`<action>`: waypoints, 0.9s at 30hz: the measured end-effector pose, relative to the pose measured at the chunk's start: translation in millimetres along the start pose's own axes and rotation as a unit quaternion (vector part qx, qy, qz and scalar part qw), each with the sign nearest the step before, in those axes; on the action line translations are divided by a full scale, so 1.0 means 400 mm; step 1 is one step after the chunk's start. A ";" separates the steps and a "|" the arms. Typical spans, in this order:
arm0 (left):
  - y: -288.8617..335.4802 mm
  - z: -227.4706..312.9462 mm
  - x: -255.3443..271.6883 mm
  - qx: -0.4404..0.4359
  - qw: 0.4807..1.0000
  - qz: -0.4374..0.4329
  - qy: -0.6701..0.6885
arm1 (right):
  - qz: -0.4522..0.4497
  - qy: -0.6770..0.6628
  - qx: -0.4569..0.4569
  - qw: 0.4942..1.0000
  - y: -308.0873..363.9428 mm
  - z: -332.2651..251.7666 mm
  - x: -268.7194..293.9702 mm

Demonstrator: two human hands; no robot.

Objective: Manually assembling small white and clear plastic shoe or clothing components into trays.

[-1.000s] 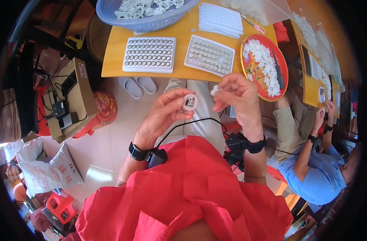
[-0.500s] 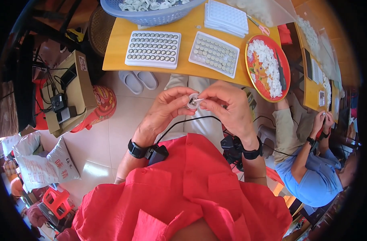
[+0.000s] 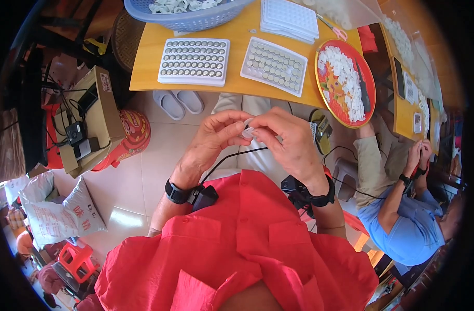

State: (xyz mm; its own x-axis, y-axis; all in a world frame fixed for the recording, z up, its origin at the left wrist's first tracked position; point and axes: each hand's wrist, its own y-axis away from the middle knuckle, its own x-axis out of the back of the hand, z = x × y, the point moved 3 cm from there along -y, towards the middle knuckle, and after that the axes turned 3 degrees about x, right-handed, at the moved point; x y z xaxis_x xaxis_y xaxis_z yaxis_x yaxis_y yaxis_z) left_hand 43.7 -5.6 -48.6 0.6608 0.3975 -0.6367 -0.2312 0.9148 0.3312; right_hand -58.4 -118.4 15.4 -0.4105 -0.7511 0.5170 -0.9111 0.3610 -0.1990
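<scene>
Both my hands meet over my lap, just short of the table's front edge. My left hand (image 3: pixel 219 136) is closed, its thumb and fingers pinching a small round whitish plastic piece (image 3: pixel 248 133) by the rim. Against the opposite side of that piece press the thumb and forefinger of my right hand (image 3: pixel 291 142). A little dark spot shows inside the piece; the fingers cover most of the rest. Nearest on the table are a white tray (image 3: pixel 193 80) with rows of round metal-topped parts and a second white tray (image 3: pixel 270 85) with flat pale discs.
A red oval platter (image 3: pixel 368 67) carries many small white pieces and a dark tool (image 3: pixel 362 89). Behind are stacked white trays (image 3: pixel 289 20), pink-handled scissors (image 3: pixel 339 34) and a blue basket (image 3: pixel 190 22). A black cable (image 3: pixel 232 157) crosses below my hands. A co-worker in blue (image 3: pixel 403 223) sits at right.
My right hand has shifted slightly left, closer to my left hand. Its fingers now cover more of the round piece, and the metal bit seen inside it earlier is mostly hidden.
</scene>
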 end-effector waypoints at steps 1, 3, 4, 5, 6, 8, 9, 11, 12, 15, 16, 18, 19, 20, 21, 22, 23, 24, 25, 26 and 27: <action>-0.001 -0.001 0.000 0.000 1.000 -0.001 0.001 | 0.002 -0.006 0.002 1.000 0.002 0.004 -0.002; 0.000 -0.002 0.000 0.001 1.000 0.001 0.001 | 0.003 -0.010 0.005 1.000 0.002 0.008 -0.003; 0.001 -0.001 0.000 0.001 1.000 0.003 0.002 | 0.004 -0.014 0.008 1.000 0.002 0.008 -0.004; 0.003 -0.001 -0.001 0.001 1.000 0.004 0.001 | 0.004 -0.015 0.008 1.000 0.002 0.009 -0.006; 0.003 -0.001 0.000 0.003 1.000 0.010 -0.002 | 0.006 -0.015 0.007 1.000 0.002 0.010 -0.008; 0.002 -0.004 0.002 0.006 1.000 0.015 -0.006 | 0.009 -0.015 0.005 1.000 0.004 0.012 -0.014; 0.002 -0.007 0.003 0.008 1.000 0.016 -0.004 | 0.024 -0.014 0.001 1.000 0.006 0.011 -0.015; 0.003 -0.007 0.002 0.010 1.000 0.018 -0.002 | 0.038 -0.013 -0.004 0.999 0.009 0.013 -0.020; 0.003 -0.007 0.001 0.013 1.000 0.023 0.002 | 0.047 0.004 0.003 0.999 0.011 0.015 -0.022; 0.003 -0.009 0.001 0.012 0.999 0.034 0.007 | 0.080 0.022 0.006 0.997 0.015 0.016 -0.032; 0.003 -0.010 0.001 0.009 0.999 0.039 0.008 | 0.105 0.023 0.001 0.994 0.016 0.016 -0.036; 0.001 -0.007 -0.009 0.009 0.998 0.056 0.010 | 0.129 0.043 0.017 0.991 0.026 0.023 -0.055; 0.001 -0.005 -0.011 0.008 0.997 0.072 0.012 | 0.153 0.063 0.033 0.986 0.031 0.026 -0.062; -0.001 -0.008 -0.011 0.009 0.997 0.072 0.011 | 0.154 0.063 0.032 0.986 0.032 0.032 -0.070; -0.004 -0.009 -0.007 0.001 0.997 0.078 0.001 | 0.178 0.100 0.087 0.975 0.032 0.030 -0.073; -0.007 -0.009 -0.005 -0.007 0.996 0.083 -0.009 | 0.201 0.137 0.142 0.959 0.033 0.022 -0.076; -0.008 -0.008 -0.007 -0.006 0.997 0.082 -0.010 | 0.202 0.138 0.141 0.959 0.034 0.011 -0.077; -0.007 -0.008 -0.003 -0.009 0.996 0.093 -0.006 | 0.218 0.067 0.075 0.971 0.037 0.007 -0.075; -0.007 -0.009 -0.001 -0.013 0.994 0.104 -0.002 | 0.232 -0.004 0.009 0.973 0.041 0.012 -0.074; -0.006 -0.009 -0.002 -0.012 0.994 0.104 -0.003 | 0.233 -0.005 0.008 0.972 0.044 0.017 -0.076; -0.006 -0.006 -0.006 -0.017 0.994 0.102 -0.016 | 0.249 -0.121 -0.067 0.959 0.049 0.041 -0.076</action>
State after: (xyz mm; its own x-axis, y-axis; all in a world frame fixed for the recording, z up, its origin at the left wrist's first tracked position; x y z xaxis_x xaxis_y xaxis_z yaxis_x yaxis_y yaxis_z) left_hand 41.0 -8.8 -49.4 0.6195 0.5738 -0.5356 -0.3866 0.8169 0.4280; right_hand -64.5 -97.6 -18.0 -0.8044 -0.5677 0.1752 -0.5941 0.7634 -0.2535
